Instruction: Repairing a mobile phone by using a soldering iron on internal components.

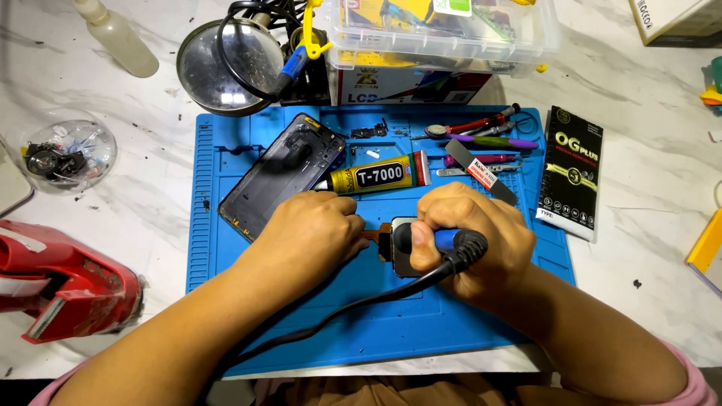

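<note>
Soldering in progress | right hand (470,240) gripped corded iron (440,242) over small part (396,252) mid-mat (226,225) | left hand (312,233) fingers curled, pinning part | phone back cover (282,173) up-left, unfitted | glue tube (376,175) above, capped.

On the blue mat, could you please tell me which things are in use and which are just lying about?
In use: left hand; right hand; corded tool; small part.

Lying about: glue tube; phone shell; screwdrivers; black packet; magnifier.

Matt blue rubbery mat (301,331) on glossy veined marble table (639,301); clear plastic box (553,34).
</note>
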